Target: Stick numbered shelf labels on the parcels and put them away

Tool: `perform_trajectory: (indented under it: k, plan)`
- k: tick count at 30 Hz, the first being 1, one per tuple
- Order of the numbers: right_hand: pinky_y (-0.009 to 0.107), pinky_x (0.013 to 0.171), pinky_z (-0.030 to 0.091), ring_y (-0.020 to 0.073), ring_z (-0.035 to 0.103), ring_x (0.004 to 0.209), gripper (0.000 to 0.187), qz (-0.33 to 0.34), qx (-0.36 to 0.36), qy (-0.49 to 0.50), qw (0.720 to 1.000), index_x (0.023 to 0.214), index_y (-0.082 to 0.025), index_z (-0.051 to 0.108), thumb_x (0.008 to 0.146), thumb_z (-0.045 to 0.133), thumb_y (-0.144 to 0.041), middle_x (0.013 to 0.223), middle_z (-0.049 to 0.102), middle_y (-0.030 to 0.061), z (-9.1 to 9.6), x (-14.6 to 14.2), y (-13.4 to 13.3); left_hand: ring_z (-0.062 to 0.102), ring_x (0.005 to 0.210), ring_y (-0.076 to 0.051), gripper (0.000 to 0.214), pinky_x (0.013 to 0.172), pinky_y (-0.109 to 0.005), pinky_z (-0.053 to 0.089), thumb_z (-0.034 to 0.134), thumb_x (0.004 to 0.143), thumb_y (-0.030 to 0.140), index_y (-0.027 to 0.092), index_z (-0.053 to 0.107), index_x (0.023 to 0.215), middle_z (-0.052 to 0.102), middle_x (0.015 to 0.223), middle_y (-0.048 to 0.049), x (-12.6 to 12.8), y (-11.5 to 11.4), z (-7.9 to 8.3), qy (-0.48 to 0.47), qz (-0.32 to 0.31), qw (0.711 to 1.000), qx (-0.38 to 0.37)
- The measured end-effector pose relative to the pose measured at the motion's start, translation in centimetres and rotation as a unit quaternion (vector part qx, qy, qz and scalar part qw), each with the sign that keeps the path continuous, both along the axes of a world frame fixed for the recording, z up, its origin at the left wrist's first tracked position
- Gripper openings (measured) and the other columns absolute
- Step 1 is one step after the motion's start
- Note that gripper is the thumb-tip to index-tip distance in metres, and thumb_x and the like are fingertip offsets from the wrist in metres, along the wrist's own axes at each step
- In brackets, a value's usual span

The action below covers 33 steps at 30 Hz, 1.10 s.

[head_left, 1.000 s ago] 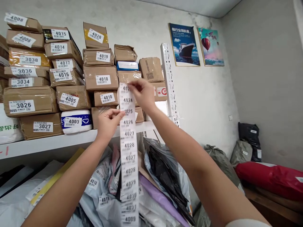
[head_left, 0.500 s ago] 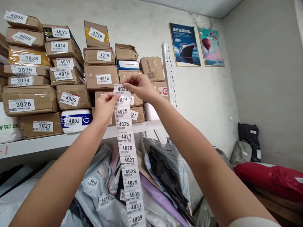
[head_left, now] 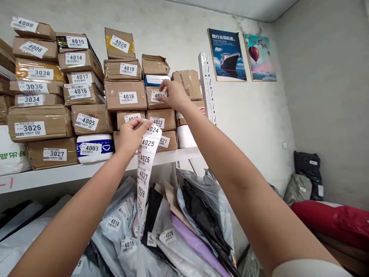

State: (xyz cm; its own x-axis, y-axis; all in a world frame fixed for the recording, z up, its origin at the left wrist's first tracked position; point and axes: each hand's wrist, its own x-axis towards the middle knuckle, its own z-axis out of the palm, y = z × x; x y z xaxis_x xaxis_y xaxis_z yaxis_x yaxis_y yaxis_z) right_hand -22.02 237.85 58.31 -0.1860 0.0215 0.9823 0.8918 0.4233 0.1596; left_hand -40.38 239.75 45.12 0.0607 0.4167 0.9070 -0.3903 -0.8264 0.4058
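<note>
My left hand (head_left: pixel 133 134) pinches the top of a strip of numbered labels (head_left: pixel 145 157), which hangs down with 4024 uppermost. The strip is twisted, its lower end blurred. Higher and to the right, my right hand (head_left: pixel 175 94) has its thumb and fingers at the edge of a single label (head_left: pixel 157 96), apparently 4023, against the front of a cardboard box (head_left: pixel 152 104). My thumb covers part of that label. Directly below sits a box labelled 4022 (head_left: pixel 168 115). A blue and white box (head_left: pixel 152 80) lies just above.
Labelled cardboard boxes (head_left: pixel 40 119) stand stacked along a white shelf (head_left: pixel 86 171). Below it, plastic mailing bags (head_left: pixel 115 234) are packed upright. A white metal post (head_left: pixel 205 80) rises at the shelf's right end. Red (head_left: pixel 331 221) and black parcels (head_left: pixel 307 169) lie farther right.
The 4023 label has come off the strip and is now at the box front in my right hand, which moved up. My left hand lowered slightly; the strip swung left and twisted.
</note>
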Motion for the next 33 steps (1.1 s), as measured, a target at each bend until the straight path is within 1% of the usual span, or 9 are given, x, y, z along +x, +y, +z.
perform_trajectory:
  k: [3,7,10,13,17,21,23,29,33]
  plan:
    - [0.040,0.087,0.048,0.0268,0.058,0.101,0.045,-0.011,0.043,-0.003,0.999,0.108,-0.021,0.056,0.071,0.079,-0.034,0.104,0.057,0.0089,-0.6,0.0,0.2,0.044,0.046,-0.010,0.026,0.044,-0.023,0.035,0.078,0.070,0.035,0.019,0.061,0.060,0.054,0.054,0.0023,-0.1,-0.1,0.2,0.005,0.017,1.000,-0.007]
    - [0.040,0.088,0.048,0.0237,0.058,0.098,0.032,0.006,0.000,-0.037,0.999,0.100,-0.021,0.059,0.076,0.075,-0.037,0.100,0.059,0.0073,-1.7,-0.4,-1.4,0.039,0.047,-0.010,0.040,0.046,-0.024,0.033,0.076,0.074,0.044,0.019,0.052,0.053,0.047,0.051,0.0034,-0.1,0.2,0.7,-0.003,0.076,0.996,0.041]
    - [0.036,0.084,0.051,0.0192,0.059,0.090,0.026,0.097,-0.052,-0.010,0.994,0.095,-0.020,0.062,0.081,0.070,-0.040,0.093,0.063,0.0060,-4.2,-1.8,-3.5,0.040,0.049,-0.011,0.045,0.047,-0.024,0.032,0.074,0.075,0.050,0.020,0.049,0.053,0.047,0.053,0.0034,-0.4,0.9,0.9,-0.046,0.125,0.988,0.073]
    - [0.030,0.071,0.054,0.0154,0.062,0.080,0.031,0.223,-0.175,0.007,0.959,0.095,-0.020,0.065,0.078,0.072,-0.045,0.087,0.066,0.0038,-8.0,-3.8,-4.9,0.041,0.051,-0.011,0.048,0.049,-0.024,0.033,0.072,0.077,0.052,0.020,0.045,0.053,0.046,0.054,0.0040,-0.5,1.1,0.6,-0.086,0.142,0.982,0.091]
    - [0.026,0.060,0.053,0.0129,0.062,0.071,0.030,0.326,-0.265,0.068,0.905,0.085,-0.018,0.065,0.068,0.080,-0.037,0.078,0.068,0.0010,-11.6,-5.3,-4.5,0.044,0.051,-0.010,0.042,0.049,-0.023,0.035,0.075,0.074,0.049,0.020,0.050,0.057,0.046,0.055,0.0044,0.0,0.5,-0.5,-0.085,0.080,0.991,0.060]
    - [0.024,0.059,0.054,0.0119,0.063,0.069,0.028,0.367,-0.270,0.154,0.877,0.081,-0.018,0.066,0.062,0.084,-0.028,0.077,0.070,0.0007,-11.7,-4.0,-4.0,0.058,0.064,-0.014,0.033,0.060,-0.026,0.048,0.084,0.061,0.041,0.018,0.068,0.078,0.065,0.073,-0.0015,0.0,0.1,-1.1,0.027,-0.065,0.997,0.011]
    - [0.024,0.056,0.053,0.0109,0.061,0.065,0.025,0.380,-0.300,0.183,0.855,0.080,-0.019,0.068,0.063,0.084,-0.026,0.073,0.069,0.0005,-11.4,-3.2,-4.1,0.061,0.069,-0.015,0.033,0.065,-0.027,0.051,0.085,0.059,0.038,0.016,0.071,0.079,0.068,0.079,-0.0036,-0.3,0.3,-1.2,0.055,-0.082,0.995,0.019]
    - [0.024,0.060,0.056,0.0102,0.062,0.063,0.019,0.409,-0.356,0.227,0.809,0.072,-0.016,0.069,0.061,0.084,-0.014,0.067,0.067,-0.0001,-11.7,-2.8,-4.0,0.056,0.061,-0.013,0.030,0.055,-0.022,0.046,0.081,0.065,0.041,0.017,0.068,0.078,0.066,0.072,-0.0019,-0.8,2.1,-1.8,0.060,-0.029,0.998,0.022]
    - [0.028,0.062,0.058,0.0127,0.063,0.066,0.015,0.379,-0.347,0.206,0.833,0.072,-0.016,0.068,0.066,0.081,-0.018,0.069,0.068,0.0013,-12.4,-3.9,-3.1,0.047,0.051,-0.011,0.033,0.045,-0.021,0.036,0.075,0.073,0.049,0.019,0.059,0.069,0.056,0.060,0.0016,-0.6,3.0,-2.0,0.012,0.071,0.997,0.028]
